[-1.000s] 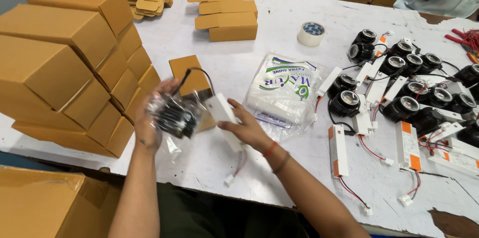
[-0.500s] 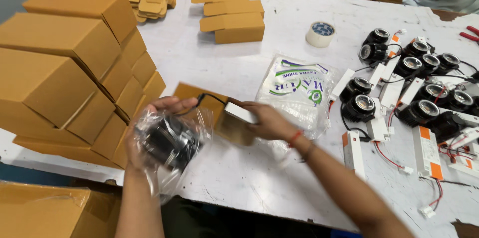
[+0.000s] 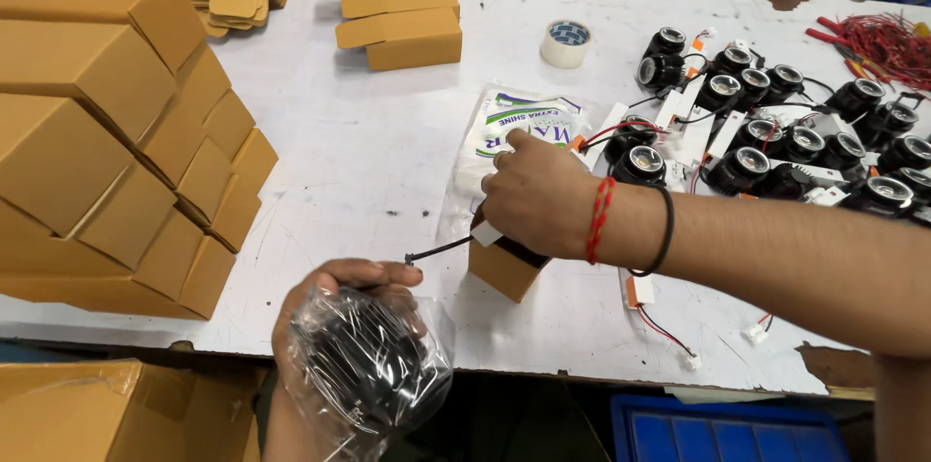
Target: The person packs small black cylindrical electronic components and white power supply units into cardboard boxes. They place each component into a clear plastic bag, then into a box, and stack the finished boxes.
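Note:
My left hand (image 3: 330,299) grips a black finned light fitting wrapped in a clear plastic bag (image 3: 369,370), held at the table's near edge. A thin black wire (image 3: 438,251) runs from it toward my right hand (image 3: 538,195). That hand is closed over the top of a small open cardboard box (image 3: 504,268) standing on the white table (image 3: 369,132), pressing a white driver unit into it. A red thread and a black band circle the right wrist.
A stack of closed cardboard boxes (image 3: 107,123) fills the left. Flat folded cartons (image 3: 398,16) and a tape roll (image 3: 565,43) lie at the back. A plastic pack (image 3: 524,123) and several black light fittings with drivers (image 3: 776,142) lie at right. Another person sits at the far side.
My left hand has drawn the bagged fitting toward the table's near edge. My right hand has stood the small box upright and pushed the white driver into it.

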